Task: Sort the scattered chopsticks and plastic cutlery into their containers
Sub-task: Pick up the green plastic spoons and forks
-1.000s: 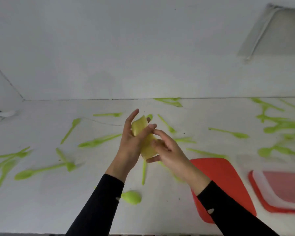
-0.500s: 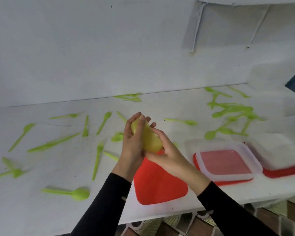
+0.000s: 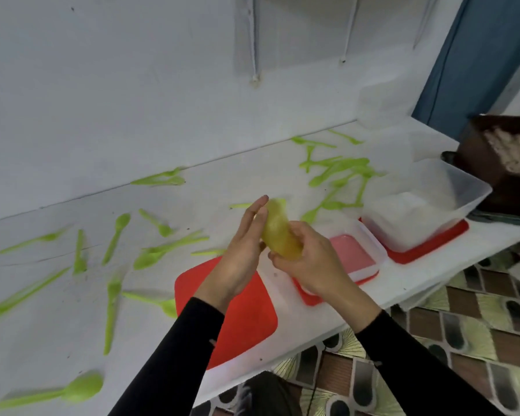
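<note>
Two hands on one yellow-green stack [image 3: 278, 232] right now, held up over the table [image 3: 57, 340], just past the far edge of the red lid [image 3: 246, 319]. My left hand [image 3: 240, 259] lies flat, fingers straight, pressed to the stack's left side. My right hand [image 3: 309, 259] curls round its near end. It looks like nested cutlery, but it's too blurred to swear to.

I'd call it feather-light: thin plastic, smooth and slick, so pieces could slip out. A squeeze across the middle from both sides looks the safest hold. Green spoons [image 3: 81, 388] lie scattered left and far right, and those I'd pinch at mid-handle. The shallow tub [image 3: 351, 253] sits right by my hands, with the deep tub [image 3: 417, 205] beyond it to the right.
</note>
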The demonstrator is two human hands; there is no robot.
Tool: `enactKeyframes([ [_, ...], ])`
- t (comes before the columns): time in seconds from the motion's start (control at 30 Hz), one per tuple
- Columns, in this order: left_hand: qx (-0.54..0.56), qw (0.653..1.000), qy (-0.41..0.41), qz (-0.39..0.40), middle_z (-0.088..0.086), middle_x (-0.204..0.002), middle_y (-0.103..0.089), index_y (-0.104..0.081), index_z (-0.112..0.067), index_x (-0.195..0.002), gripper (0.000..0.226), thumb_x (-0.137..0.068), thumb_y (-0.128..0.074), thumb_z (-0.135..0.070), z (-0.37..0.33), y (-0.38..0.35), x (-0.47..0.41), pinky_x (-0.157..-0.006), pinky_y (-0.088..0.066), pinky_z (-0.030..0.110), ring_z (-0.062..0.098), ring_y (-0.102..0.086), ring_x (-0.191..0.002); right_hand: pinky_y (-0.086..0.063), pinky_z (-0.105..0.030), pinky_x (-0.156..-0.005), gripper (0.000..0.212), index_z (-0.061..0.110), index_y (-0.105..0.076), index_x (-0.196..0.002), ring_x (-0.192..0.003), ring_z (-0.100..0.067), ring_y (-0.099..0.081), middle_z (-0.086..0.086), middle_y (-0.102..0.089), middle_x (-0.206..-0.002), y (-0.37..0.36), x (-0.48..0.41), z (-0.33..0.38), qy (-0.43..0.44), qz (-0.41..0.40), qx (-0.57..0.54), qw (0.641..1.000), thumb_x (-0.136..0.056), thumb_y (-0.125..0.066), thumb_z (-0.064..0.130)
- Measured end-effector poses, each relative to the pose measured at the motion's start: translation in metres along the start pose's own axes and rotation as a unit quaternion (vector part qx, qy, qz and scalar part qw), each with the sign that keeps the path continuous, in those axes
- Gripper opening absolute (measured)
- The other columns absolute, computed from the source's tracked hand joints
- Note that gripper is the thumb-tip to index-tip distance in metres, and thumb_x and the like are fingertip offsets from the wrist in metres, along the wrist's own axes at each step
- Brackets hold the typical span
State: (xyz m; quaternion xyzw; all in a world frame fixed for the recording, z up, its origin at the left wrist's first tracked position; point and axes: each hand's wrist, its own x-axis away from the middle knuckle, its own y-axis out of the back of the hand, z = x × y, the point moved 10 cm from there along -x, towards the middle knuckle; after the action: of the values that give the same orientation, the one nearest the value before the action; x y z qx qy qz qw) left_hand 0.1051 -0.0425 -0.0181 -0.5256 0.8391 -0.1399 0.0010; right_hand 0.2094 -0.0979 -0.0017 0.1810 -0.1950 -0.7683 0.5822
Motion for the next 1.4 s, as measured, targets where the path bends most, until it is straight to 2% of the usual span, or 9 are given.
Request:
enactKeyframes([
  [0.2, -0.337, 0.939, 0.064, 0.015, 0.003, -0.144, -0.047, -0.046, -0.023, -0.142, 0.044, -0.099, -0.054, -0.028, 0.047, -0.014, -0.03, -0.091, -0.054, 0.037, 0.019, -0.059, -0.113, -0.045, -0.031, -0.083, 0.064, 0.012, -0.045, -0.122, -0.102, -0.018, -0.056, 0.003, -0.055, -0.107, 0.052, -0.005, -0.067, -0.134, -0.065, 0.039, 0.988, -0.072, -0.082, 0.031],
  [0.37, -0.32, 0.94, 0.119, 0.016, 0.012, -0.143, -0.043, -0.045, -0.027, -0.143, 0.055, -0.093, -0.05, -0.003, 0.074, -0.02, -0.041, -0.073, -0.06, 0.05, 0.018, -0.061, -0.079, -0.042, -0.03, -0.062, 0.033, 0.021, -0.051, -0.067, -0.077, -0.021, -0.059, 0.004, -0.054, -0.071, 0.042, -0.005, -0.095, -0.143, -0.06, 0.179, 0.972, -0.067, -0.079, 0.039],
  [0.57, -0.245, 0.961, 0.13, 0.007, 0.016, -0.134, -0.045, -0.053, -0.029, -0.136, 0.047, -0.095, -0.056, -0.007, 0.08, -0.014, -0.038, -0.076, -0.06, 0.05, 0.029, -0.061, -0.101, -0.047, -0.035, -0.083, 0.083, 0.018, -0.057, -0.12, -0.106, -0.025, -0.062, 0.0, -0.063, -0.114, 0.006, -0.018, -0.119, -0.202, 0.048, 0.34, 0.917, -0.067, -0.054, 0.082],
  [0.8, -0.222, 0.965, 0.14, 0.0, 0.018, -0.135, -0.046, -0.054, -0.03, -0.134, 0.044, -0.096, -0.059, -0.009, 0.082, -0.011, -0.035, -0.068, -0.062, 0.04, 0.029, -0.061, -0.109, -0.044, -0.026, -0.069, 0.031, 0.023, -0.056, -0.087, -0.084, -0.016, -0.061, 0.004, -0.059, -0.085, 0.001, -0.019, -0.115, -0.178, 0.195, 0.271, 0.926, -0.084, -0.065, 0.053],
  [0.9, -0.215, 0.967, 0.138, -0.001, 0.018, -0.134, -0.043, -0.054, -0.029, -0.136, 0.044, -0.097, -0.058, -0.008, 0.078, -0.013, -0.033, -0.066, -0.062, 0.036, 0.021, -0.059, -0.1, -0.026, -0.021, -0.054, 0.039, 0.024, -0.043, -0.068, -0.066, -0.012, -0.046, 0.006, -0.043, -0.068, 0.009, -0.024, -0.121, -0.192, 0.178, 0.235, 0.936, -0.098, -0.049, 0.048],
  [1.07, -0.219, 0.965, 0.143, 0.002, 0.015, -0.132, -0.039, -0.051, -0.028, -0.139, 0.047, -0.097, -0.06, -0.011, 0.076, -0.015, -0.03, -0.068, -0.062, 0.035, 0.005, -0.053, -0.089, -0.036, -0.03, -0.076, 0.039, 0.008, -0.064, -0.111, -0.107, -0.028, -0.061, -0.011, -0.065, -0.105, 0.009, -0.03, -0.119, -0.169, 0.131, 0.271, 0.939, -0.101, -0.044, 0.04],
  [1.2, -0.258, 0.957, 0.134, 0.011, 0.012, -0.143, -0.037, -0.047, -0.03, -0.142, 0.049, -0.097, -0.06, -0.015, 0.072, -0.019, -0.026, -0.077, -0.061, 0.039, 0.022, -0.052, -0.107, -0.036, -0.028, -0.063, 0.031, 0.028, -0.044, -0.068, -0.07, -0.017, -0.051, 0.008, -0.045, -0.066, 0.01, -0.033, -0.132, -0.194, 0.109, 0.191, 0.956, -0.095, -0.055, 0.038],
  [1.3, -0.378, 0.924, 0.042, 0.028, 0.0, -0.142, -0.04, -0.046, -0.034, -0.142, 0.048, -0.096, -0.06, -0.034, 0.046, -0.018, -0.02, -0.092, -0.052, 0.028, 0.015, -0.054, -0.11, -0.035, -0.024, -0.055, 0.032, 0.03, -0.039, -0.07, -0.069, -0.016, -0.046, 0.01, -0.041, -0.067, 0.023, -0.034, -0.129, -0.199, 0.053, 0.129, 0.97, -0.088, -0.064, 0.037],
  [1.4, -0.46, 0.887, -0.024, -0.019, -0.001, -0.133, -0.049, -0.055, -0.03, -0.134, 0.038, -0.096, -0.059, -0.035, 0.019, 0.01, -0.005, -0.096, -0.041, 0.025, 0.014, -0.053, -0.114, -0.044, -0.036, -0.091, 0.031, 0.015, -0.057, -0.114, -0.11, -0.028, -0.053, -0.005, -0.059, -0.111, 0.037, -0.028, -0.117, -0.182, -0.012, 0.167, 0.969, -0.092, -0.059, 0.037],
])
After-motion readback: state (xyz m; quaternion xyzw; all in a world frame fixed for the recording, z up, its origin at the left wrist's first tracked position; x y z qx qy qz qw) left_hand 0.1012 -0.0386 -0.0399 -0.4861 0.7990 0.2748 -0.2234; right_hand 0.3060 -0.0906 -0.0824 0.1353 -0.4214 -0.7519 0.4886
